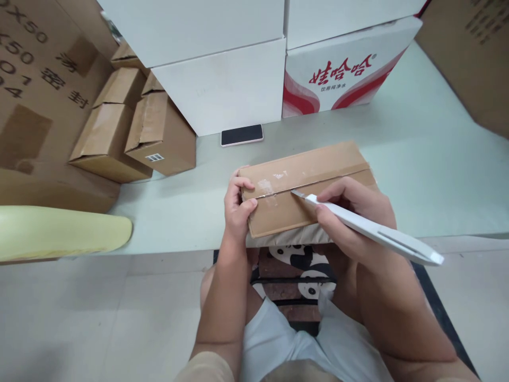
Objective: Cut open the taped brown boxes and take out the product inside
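Cardboard box [306, 185], left hand [237, 204] gripping its end, right hand [350, 212] clasping white cutter [369, 228]

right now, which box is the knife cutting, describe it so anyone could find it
On the pale green table, nearest its front edge, lies a flat brown cardboard box between both hands. Unlike the open brown boxes at left, it's shut, with clear tape along its seam.

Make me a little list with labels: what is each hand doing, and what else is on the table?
left hand: grips the left end of the cardboard box
right hand: holds a white box cutter, tip on the box's taped seam
box: closed, lying at the table edge
nearby: phone, small brown cartons, white boxes
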### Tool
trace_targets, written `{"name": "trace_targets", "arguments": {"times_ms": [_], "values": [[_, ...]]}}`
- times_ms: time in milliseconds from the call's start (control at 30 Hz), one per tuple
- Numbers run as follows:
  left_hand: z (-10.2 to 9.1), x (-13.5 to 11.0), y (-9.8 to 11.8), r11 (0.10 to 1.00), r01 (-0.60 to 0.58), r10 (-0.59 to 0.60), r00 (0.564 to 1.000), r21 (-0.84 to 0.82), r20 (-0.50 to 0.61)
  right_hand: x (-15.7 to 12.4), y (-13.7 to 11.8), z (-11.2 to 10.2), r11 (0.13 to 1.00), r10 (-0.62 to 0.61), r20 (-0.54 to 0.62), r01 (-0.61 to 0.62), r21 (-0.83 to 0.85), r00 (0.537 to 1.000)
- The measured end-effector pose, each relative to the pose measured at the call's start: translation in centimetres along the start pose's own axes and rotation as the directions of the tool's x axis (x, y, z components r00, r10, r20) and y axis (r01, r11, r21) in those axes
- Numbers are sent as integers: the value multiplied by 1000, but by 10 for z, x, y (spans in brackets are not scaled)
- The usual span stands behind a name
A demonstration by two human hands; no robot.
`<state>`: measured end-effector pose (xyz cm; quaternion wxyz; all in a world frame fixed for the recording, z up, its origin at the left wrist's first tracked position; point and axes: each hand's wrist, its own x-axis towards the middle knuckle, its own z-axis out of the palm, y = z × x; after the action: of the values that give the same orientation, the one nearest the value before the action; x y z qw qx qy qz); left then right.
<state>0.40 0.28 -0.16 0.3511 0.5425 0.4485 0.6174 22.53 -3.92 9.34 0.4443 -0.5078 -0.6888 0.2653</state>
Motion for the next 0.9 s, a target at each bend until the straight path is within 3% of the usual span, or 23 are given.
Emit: {"name": "trace_targets", "arguments": {"times_ms": [100, 200, 300, 533, 667, 767, 900], "values": [[-1, -1, 2, 997, 35, -33, 999, -75, 26, -3, 3, -4, 998, 33, -30, -32, 47, 999], [-1, -1, 3, 996, 50, -49, 999, -79, 17, -4, 13, -8, 989, 32, -271, 9, 146, 962], [-2, 0, 3, 995, 55, -54, 998, -78, 10, 0, 27, -13, 969, 59, -497, 71, 238, 866], [-1, 0, 0, 994, 53, -55, 998, -99, -13, 16, 52, -36, 942, 148, -753, 141, 305, 641], [0, 1, 0, 991, 61, -67, 997, -117, -41, 13, 72, -44, 967, 136, -715, 67, 248, 686], [1, 4, 0, 985, 76, -87, 994, -154, -71, 12, 98, -46, 987, 154, -653, -148, 65, 742], [3, 8, 1, 972, 72, -96, 990, -223, -101, 15, 127, -46, 857, 299, -385, -423, -294, 873]]}}
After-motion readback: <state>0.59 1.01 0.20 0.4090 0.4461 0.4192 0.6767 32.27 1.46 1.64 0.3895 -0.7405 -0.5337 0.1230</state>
